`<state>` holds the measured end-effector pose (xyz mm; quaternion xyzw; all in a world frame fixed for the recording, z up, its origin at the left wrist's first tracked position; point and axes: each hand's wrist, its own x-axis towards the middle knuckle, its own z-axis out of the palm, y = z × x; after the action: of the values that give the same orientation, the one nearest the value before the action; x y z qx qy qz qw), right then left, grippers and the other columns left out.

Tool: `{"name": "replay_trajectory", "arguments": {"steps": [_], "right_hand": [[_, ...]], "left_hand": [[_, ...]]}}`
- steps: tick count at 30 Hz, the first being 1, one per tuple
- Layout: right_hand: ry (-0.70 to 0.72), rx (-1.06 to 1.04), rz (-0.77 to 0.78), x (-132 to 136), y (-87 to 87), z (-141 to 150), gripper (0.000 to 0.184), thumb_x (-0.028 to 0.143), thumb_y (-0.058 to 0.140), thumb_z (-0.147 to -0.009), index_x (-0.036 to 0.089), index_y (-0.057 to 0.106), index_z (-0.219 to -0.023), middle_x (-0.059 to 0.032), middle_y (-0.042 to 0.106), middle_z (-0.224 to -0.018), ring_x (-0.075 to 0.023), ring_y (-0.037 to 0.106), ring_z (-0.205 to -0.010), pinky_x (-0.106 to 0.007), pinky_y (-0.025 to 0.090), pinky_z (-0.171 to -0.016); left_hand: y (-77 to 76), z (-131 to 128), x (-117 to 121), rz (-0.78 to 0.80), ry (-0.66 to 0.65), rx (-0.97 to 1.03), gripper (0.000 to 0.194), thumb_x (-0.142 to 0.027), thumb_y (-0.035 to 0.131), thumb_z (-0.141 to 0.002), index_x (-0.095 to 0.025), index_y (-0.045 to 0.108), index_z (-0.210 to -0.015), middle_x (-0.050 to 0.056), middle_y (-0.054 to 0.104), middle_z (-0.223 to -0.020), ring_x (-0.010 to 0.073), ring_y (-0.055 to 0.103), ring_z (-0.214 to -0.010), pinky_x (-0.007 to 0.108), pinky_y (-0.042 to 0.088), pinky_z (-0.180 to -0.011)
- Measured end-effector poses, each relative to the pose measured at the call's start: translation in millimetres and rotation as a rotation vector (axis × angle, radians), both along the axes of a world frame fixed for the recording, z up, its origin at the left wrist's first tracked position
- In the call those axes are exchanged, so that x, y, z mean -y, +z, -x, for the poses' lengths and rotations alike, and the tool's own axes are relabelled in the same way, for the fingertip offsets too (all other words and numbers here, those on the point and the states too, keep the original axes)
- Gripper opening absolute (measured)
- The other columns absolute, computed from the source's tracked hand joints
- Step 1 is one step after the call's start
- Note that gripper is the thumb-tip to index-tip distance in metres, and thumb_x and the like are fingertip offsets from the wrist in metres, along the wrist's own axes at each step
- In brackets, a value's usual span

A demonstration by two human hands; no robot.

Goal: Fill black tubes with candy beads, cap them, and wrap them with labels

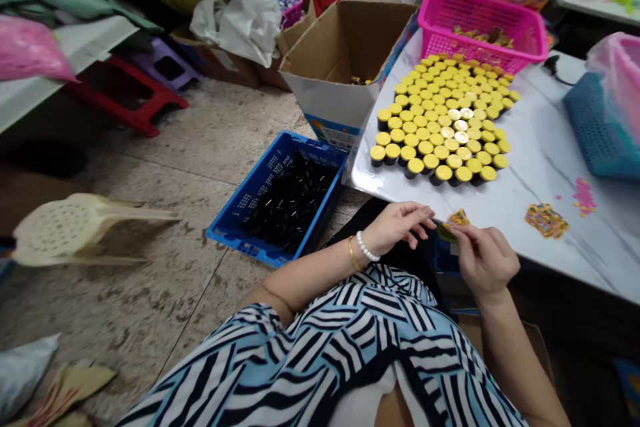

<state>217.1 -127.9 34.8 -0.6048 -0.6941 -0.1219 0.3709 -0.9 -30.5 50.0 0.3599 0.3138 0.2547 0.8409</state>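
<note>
Pinching flat patterned slip [457, 218]: right fingers [466, 237]; left fingers [421, 215] parted; round yellow caps [425, 147] beyond

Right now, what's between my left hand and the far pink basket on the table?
The head view shows a strip of white tabletop, then yellow-capped black containers, between your left hand and the pink basket.

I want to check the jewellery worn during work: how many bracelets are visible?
2, both on the wrist of the left hand: a white beaded bracelet and a gold-coloured bracelet farther from the fingers. None shows by the right hand.
</note>
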Motion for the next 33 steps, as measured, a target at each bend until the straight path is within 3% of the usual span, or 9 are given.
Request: {"name": "replay_trajectory", "arguments": {"steps": [4,9,12,14,17,21,29,31,33], "right_hand": [[0.232,-0.063,0.002,-6,2.6,42,0.022,0.018,0.080,-0.088,0.026,0.077,-0.109,-0.0022,0.073,-0.083,-0.0143,0.064,-0.070,-0.029,0.054,-0.070],[0.045,-0.900,0.280,-18,-9.1,76,0.046,0.040,0.080,-0.090,0.021,0.067,-0.130,-0.0051,0.071,-0.101,-0.0125,0.065,-0.072,-0.025,0.052,-0.061],[0.080,-1.154,0.537,-24,-12.0,98,0.033,0.048,0.075,-0.094,0.017,0.069,-0.099,-0.0003,0.067,-0.078,-0.0074,0.053,-0.055,-0.020,0.043,-0.052],[0.066,-1.188,0.521,-29,-11.1,108,0.036,0.050,0.072,-0.096,0.017,0.064,-0.083,0.0024,0.062,-0.066,-0.0068,0.049,-0.051,-0.020,0.040,-0.050],[0.061,-1.141,0.426,-37,-9.1,118,0.036,0.050,0.072,-0.096,0.018,0.062,-0.082,0.0030,0.062,-0.064,-0.0077,0.050,-0.050,-0.020,0.039,-0.050],[0.131,-0.965,0.354,-42,-9.2,123,0.031,0.046,0.071,-0.097,0.018,0.064,-0.086,0.0030,0.062,-0.066,-0.0098,0.054,-0.054,-0.023,0.044,-0.055],[0.388,-0.299,0.190,-79,12.2,122,0.013,0.028,0.066,-0.100,0.022,0.073,-0.091,-0.0021,0.067,-0.077,-0.0145,0.060,-0.069,-0.030,0.049,-0.069],[0.358,-0.147,0.076,-104,22.8,120,0.012,0.028,0.067,-0.099,0.024,0.078,-0.103,-0.0073,0.072,-0.094,-0.0203,0.067,-0.089,-0.038,0.054,-0.086],[0.308,0.055,0.015,-133,32.3,118,0.030,0.027,0.073,-0.094,0.026,0.077,-0.123,-0.0146,0.068,-0.129,-0.0336,0.061,-0.127,-0.054,0.046,-0.111]], "left_hand": [[-5.4,11,1,-0.054,0.018,0.039,0.058,-0.056,0.092,-0.073,-0.008,0.073,-0.101,0.005,0.071,-0.078,0.0090,0.064,-0.061,0.018,0.049,-0.049],[-16.5,28,7,-0.229,0.237,-0.115,0.048,-0.052,0.088,-0.079,-0.009,0.075,-0.097,0.004,0.072,-0.073,0.0085,0.061,-0.056,0.019,0.049,-0.050],[-18.8,37,15,-0.356,0.357,-0.175,0.046,-0.051,0.086,-0.082,-0.011,0.076,-0.102,0.006,0.074,-0.082,0.0101,0.065,-0.066,0.019,0.051,-0.057],[-17.2,43,20,-0.472,0.507,-0.214,0.045,-0.049,0.086,-0.083,-0.013,0.075,-0.108,0.006,0.073,-0.091,0.0101,0.066,-0.072,0.019,0.052,-0.062],[-11.8,53,24,-0.683,0.684,-0.276,0.033,-0.043,0.083,-0.089,-0.014,0.076,-0.102,0.005,0.069,-0.091,0.0086,0.062,-0.072,0.020,0.050,-0.064],[-4.9,63,23,-0.816,0.713,-0.292,0.028,-0.042,0.083,-0.088,-0.015,0.080,-0.094,0.004,0.066,-0.084,0.0072,0.055,-0.065,0.020,0.046,-0.059],[1.5,90,9,-0.416,0.629,-0.217,0.038,-0.050,0.088,-0.080,-0.013,0.081,-0.088,0.008,0.075,-0.086,0.0114,0.061,-0.070,0.025,0.048,-0.066],[0.0,100,2,-0.313,0.621,-0.171,0.040,-0.049,0.090,-0.077,-0.012,0.080,-0.086,0.007,0.076,-0.084,0.0116,0.062,-0.070,0.026,0.049,-0.068],[-3.2,110,-4,-0.352,0.680,-0.214,0.036,-0.045,0.092,-0.075,-0.013,0.081,-0.081,0.006,0.075,-0.083,0.0115,0.063,-0.072,0.025,0.049,-0.069]]}}
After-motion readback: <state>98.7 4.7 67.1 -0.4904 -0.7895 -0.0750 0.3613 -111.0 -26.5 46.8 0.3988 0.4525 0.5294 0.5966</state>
